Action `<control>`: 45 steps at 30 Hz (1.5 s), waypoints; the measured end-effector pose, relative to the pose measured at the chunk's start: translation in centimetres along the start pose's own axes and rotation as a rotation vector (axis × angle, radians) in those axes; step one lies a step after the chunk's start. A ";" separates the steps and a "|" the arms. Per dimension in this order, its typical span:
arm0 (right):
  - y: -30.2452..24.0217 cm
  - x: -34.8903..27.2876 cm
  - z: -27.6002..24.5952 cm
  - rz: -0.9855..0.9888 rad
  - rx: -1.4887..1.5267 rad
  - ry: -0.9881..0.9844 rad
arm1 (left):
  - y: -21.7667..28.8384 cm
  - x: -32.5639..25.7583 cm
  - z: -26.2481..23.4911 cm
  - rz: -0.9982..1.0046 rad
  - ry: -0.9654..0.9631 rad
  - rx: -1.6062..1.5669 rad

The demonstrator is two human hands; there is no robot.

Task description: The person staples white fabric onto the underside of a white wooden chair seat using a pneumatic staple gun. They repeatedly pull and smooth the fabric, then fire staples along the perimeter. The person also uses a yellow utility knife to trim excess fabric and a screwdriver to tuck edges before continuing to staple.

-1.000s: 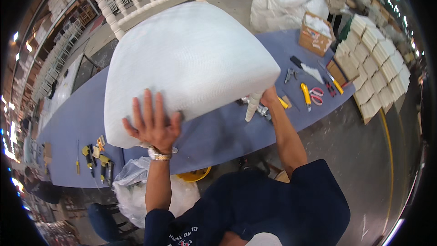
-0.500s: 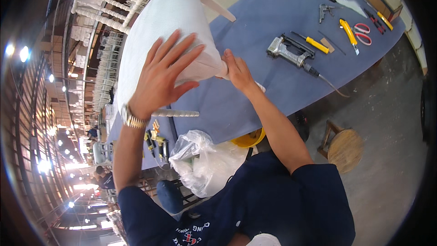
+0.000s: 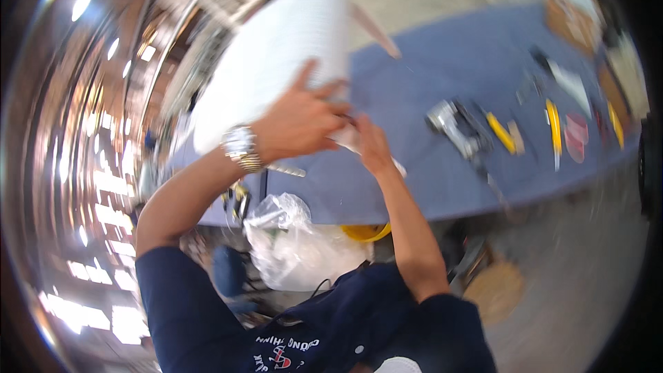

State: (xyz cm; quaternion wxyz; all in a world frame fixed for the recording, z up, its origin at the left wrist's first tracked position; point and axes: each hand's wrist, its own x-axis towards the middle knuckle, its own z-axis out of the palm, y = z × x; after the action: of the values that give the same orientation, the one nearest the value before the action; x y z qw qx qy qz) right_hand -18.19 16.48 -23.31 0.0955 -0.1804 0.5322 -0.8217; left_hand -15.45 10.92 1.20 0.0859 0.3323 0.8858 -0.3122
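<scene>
A chair seat covered in white fabric (image 3: 276, 48) lies tilted on the blue-covered table, its pale legs sticking out. My left hand (image 3: 304, 116), with a metal watch on its wrist, reaches over the seat to the near right corner. Its index finger points up while the other fingers bend toward the corner; motion blur hides whether they pinch the fabric. Right beside it, my right hand (image 3: 373, 146) is closed on that corner of the seat, thumb uppermost and fingertips hidden. The two hands nearly touch.
On the blue table (image 3: 428, 179) to the right lie a staple gun (image 3: 457, 130), a yellow-handled tool (image 3: 501, 132), a yellow cutter (image 3: 554, 128) and red-handled scissors (image 3: 576, 137). Below the front edge are a clear plastic bag (image 3: 290, 249), a yellow bucket (image 3: 366, 233) and a round wooden stool (image 3: 494, 291).
My left hand has moved from lying spread on top of the seat, rightward to its corner by my right hand. My right hand stays at the corner. The whole view has shifted and blurred.
</scene>
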 end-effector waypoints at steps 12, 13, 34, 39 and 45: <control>-0.3 4.2 -6.8 -0.197 -0.235 -0.011 | 4.4 1.9 -1.2 -0.173 -0.005 0.110; -0.3 4.7 -6.6 -0.206 -0.244 -0.016 | 4.1 1.7 -1.4 -0.171 -0.012 0.098; 1.6 7.6 4.0 -0.341 -0.528 0.227 | -3.6 -4.8 15.1 -0.465 1.099 -0.104; 1.2 6.9 4.2 -0.353 -0.521 0.280 | -3.2 -4.6 14.6 -0.488 1.117 -0.142; -0.1 5.5 1.5 -0.362 -0.489 0.338 | -2.7 -5.5 14.1 -0.515 1.081 -0.204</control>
State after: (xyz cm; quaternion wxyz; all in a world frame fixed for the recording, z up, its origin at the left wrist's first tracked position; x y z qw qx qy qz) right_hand -22.67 13.32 -21.59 -0.1874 -0.1508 0.6810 -0.6916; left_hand -13.77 -2.22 -6.62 -0.4230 0.2089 0.8814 -0.0234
